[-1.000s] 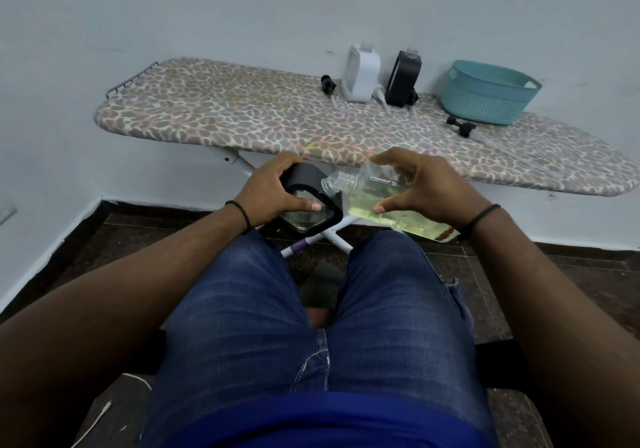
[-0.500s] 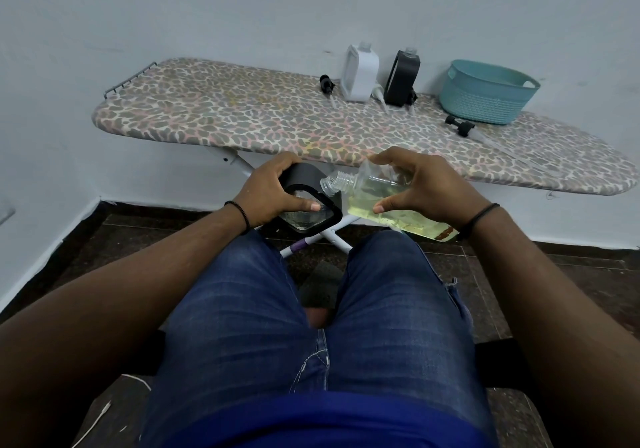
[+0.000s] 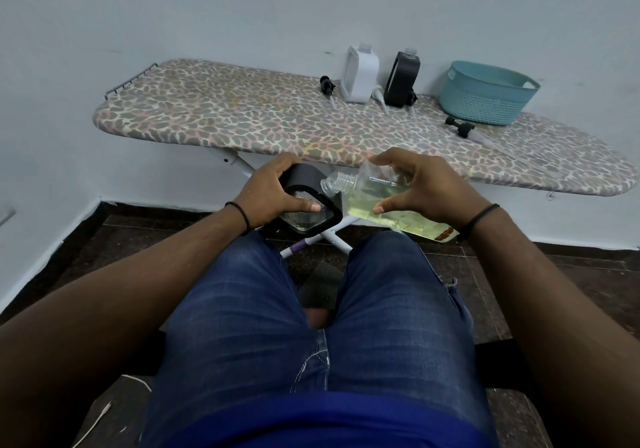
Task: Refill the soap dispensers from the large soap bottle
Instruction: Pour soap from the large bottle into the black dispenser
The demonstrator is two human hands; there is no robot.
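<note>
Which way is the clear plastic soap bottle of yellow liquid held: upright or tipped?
Tipped. The clear plastic soap bottle lies nearly sideways in the right hand, its uncapped neck pointing at the black-framed dispenser.

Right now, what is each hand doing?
Left hand: fingers curled round the black soap dispenser.
Right hand: grips the tilted large soap bottle.

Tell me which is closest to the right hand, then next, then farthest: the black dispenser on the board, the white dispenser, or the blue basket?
From the right hand, in the head view:
1. Black dispenser, standing at the board's back edge, nearest.
2. White dispenser and teal basket: too close to call; the dispenser stands left of the black one, the basket far right.
</note>
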